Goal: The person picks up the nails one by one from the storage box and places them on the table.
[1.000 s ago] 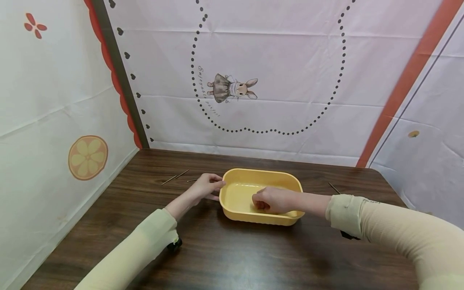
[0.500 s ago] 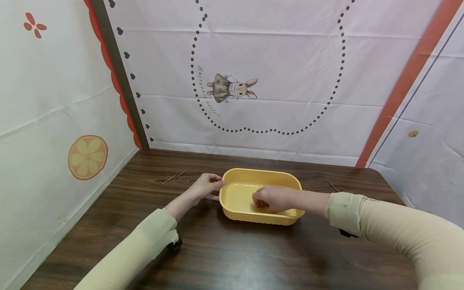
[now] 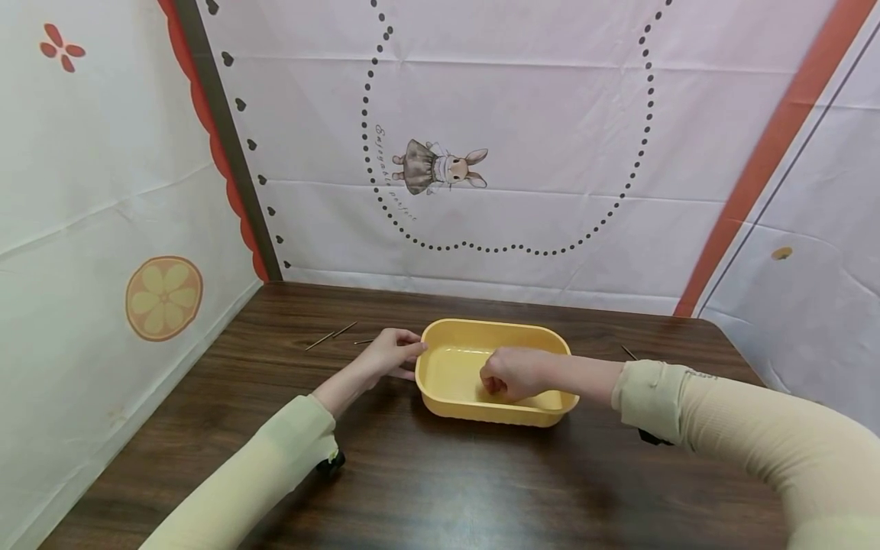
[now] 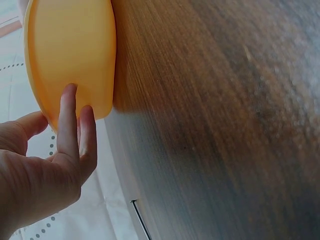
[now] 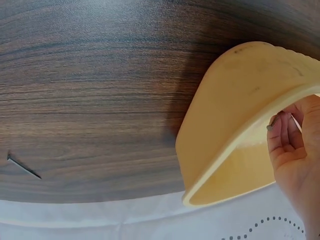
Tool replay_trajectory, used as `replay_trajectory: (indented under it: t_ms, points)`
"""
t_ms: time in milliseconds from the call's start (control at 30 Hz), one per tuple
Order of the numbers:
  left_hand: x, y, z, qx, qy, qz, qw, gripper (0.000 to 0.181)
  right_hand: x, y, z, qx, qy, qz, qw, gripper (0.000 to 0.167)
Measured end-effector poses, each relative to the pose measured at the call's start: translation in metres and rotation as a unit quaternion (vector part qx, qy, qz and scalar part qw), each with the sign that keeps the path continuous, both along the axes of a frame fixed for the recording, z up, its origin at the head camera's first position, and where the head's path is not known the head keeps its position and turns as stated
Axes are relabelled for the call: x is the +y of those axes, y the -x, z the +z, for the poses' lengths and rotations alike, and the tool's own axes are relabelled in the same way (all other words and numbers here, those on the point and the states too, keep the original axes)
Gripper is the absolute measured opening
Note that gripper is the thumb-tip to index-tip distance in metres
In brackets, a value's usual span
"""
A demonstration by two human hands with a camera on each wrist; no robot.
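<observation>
A yellow basin [image 3: 467,413] stands upright on the table. At its left end my left hand [image 3: 386,356] holds the rim, thumb at the edge and fingers against the outer wall; the left wrist view shows those fingers [image 4: 68,120] nearly straight on the basin [image 4: 75,45]. Inside the basin, low over its floor, is my right hand [image 3: 517,374] with curled fingers. In the right wrist view that hand [image 5: 297,155] pinches a nail [image 5: 270,127], whose head shows while most of its shank is hidden.
Several nails lie on the dark table [image 3: 440,489]: two [image 3: 319,341] [image 3: 345,329] and part of another [image 3: 364,341] left of the basin, one [image 3: 629,352] at the right, partly behind the right sleeve. Printed cloth [image 3: 536,153] hangs behind and at both sides.
My right hand and forearm have shifted slightly toward the back inside the basin, and the sleeve covers more of the right nail. The left hand and basin hold still.
</observation>
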State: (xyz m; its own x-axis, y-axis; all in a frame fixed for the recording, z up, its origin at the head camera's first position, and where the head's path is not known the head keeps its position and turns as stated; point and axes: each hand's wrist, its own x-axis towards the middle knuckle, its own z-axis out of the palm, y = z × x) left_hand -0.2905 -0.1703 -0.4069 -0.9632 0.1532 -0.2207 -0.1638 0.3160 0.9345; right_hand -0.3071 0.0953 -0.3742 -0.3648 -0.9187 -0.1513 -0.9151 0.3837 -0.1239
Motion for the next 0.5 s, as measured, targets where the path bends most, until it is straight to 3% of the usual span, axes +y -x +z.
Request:
replay_trajectory:
  t_ms: [300,500]
  points:
    - [0.001,0.001,0.001,0.001,-0.003,-0.001,1.0,0.04,0.0,-0.003,0.008,0.031,-0.037,-0.037,0.9981,0.016]
    - [0.0,0.002,-0.001,0.002,-0.003,-0.001,1.0,0.04,-0.002,-0.002,0.014,0.027,-0.064,-0.05,0.9963,0.02]
